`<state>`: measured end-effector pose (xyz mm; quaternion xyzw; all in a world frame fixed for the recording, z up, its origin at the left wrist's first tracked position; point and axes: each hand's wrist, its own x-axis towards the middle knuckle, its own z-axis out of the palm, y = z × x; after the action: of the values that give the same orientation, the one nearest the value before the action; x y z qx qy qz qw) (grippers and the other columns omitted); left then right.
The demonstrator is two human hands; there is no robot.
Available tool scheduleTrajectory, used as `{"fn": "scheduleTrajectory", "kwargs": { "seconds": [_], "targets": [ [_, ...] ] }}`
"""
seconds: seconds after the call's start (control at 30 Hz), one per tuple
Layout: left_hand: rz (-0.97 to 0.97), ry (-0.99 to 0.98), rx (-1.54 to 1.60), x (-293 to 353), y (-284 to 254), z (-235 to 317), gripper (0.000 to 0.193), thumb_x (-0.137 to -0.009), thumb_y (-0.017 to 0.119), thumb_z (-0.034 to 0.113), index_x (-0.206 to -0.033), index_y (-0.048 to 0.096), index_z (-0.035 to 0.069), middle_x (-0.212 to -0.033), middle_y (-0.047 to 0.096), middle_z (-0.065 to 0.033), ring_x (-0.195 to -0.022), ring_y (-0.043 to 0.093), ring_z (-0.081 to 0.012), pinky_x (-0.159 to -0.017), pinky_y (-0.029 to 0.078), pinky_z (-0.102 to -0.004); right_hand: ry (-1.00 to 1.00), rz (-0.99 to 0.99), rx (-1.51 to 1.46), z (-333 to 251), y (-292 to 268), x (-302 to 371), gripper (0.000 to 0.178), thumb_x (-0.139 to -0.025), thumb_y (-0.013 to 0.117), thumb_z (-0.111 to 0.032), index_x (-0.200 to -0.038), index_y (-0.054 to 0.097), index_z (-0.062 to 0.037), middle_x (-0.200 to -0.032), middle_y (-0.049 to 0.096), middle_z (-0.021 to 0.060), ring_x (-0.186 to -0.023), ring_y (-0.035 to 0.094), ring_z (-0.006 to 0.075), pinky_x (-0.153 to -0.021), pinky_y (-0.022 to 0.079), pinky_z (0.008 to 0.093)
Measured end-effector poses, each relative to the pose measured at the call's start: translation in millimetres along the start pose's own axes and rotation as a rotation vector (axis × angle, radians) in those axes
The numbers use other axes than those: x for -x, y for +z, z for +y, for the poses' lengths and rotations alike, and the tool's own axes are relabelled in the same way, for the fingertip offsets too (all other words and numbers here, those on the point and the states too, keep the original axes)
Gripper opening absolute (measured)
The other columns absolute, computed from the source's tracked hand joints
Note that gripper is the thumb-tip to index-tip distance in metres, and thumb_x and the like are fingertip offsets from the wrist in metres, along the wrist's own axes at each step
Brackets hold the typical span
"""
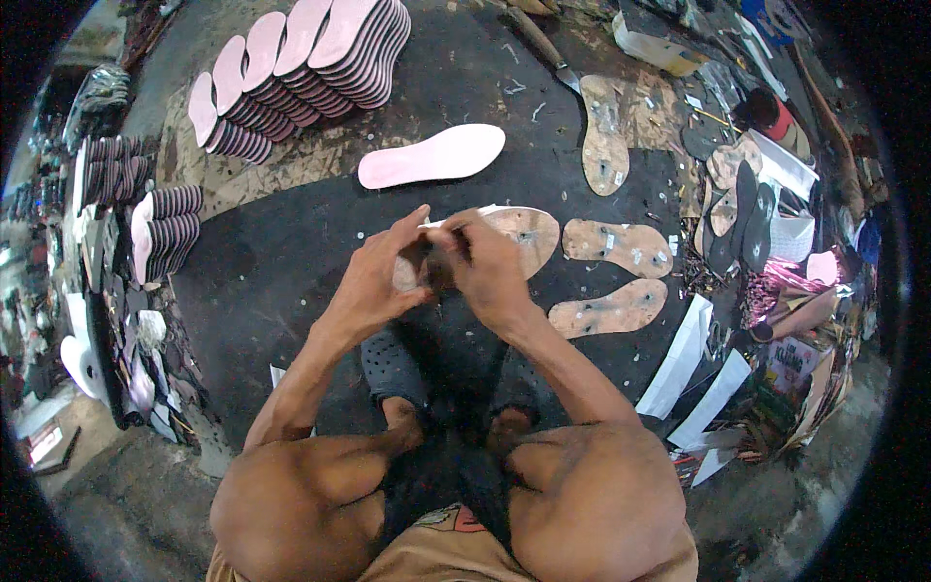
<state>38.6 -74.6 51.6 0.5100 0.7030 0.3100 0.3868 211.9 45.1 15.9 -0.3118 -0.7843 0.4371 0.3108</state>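
Note:
Just in front of my knees, both hands are at a brown sole-shaped template with dark spots on its face and a thin white edge along its far side. My left hand is closed around the heel end, thumb near and fingers far. My right hand bends over the middle, its fingers curled against the template; the fingertips are blurred. Beyond my hands lies a single pale pink insole. Right of the held template lie two more brown templates, an upper one and a lower one.
Stacks of pink-topped insoles stand at the far left, with a smaller stack nearer. A knife lies beside another template at the far side. White strips and scraps clutter the right.

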Motion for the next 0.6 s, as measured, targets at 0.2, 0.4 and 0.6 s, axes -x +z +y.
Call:
{"fn": "scheduleTrajectory", "kwargs": {
  "seconds": [0.2,0.4,0.6],
  "targets": [
    [0.062,0.097,-0.164,9.3,-0.4,-10.8,0.104,-0.072,0.089,0.004,-0.167,0.047,0.013,-0.156,0.065,-0.0136,-0.142,0.063,-0.0368,-0.123,0.045,-0.0478,0.053,-0.024,-0.115,-19.3,4.7,31.2,0.017,-0.101,0.080,-0.017,-0.111,0.072,-0.0069,-0.096,0.074,0.0163,-0.089,0.073,0.0405,-0.077,0.058,0.0498],
    [0.245,0.326,-0.281,7.1,-4.0,-2.9,0.096,-0.073,0.086,0.002,-0.163,0.052,0.008,-0.154,0.065,-0.0160,-0.139,0.061,-0.0382,-0.120,0.044,-0.0493,-0.007,0.088,-0.032,-19.6,-25.8,42.2,0.017,-0.106,0.077,-0.023,-0.106,0.073,-0.0061,-0.097,0.076,0.0136,-0.088,0.074,0.0352,-0.078,0.059,0.0460],
    [0.179,0.132,-0.110,-25.1,-38.4,9.5,0.080,-0.078,0.090,0.008,-0.153,0.062,0.005,-0.151,0.069,-0.0148,-0.146,0.061,-0.0332,-0.125,0.044,-0.0457,0.290,0.403,-0.089,25.5,-95.9,22.2,0.023,-0.114,0.067,-0.024,-0.107,0.074,-0.0033,-0.098,0.076,0.0105,-0.087,0.072,0.0191,-0.081,0.057,0.0340]
  ]
}}
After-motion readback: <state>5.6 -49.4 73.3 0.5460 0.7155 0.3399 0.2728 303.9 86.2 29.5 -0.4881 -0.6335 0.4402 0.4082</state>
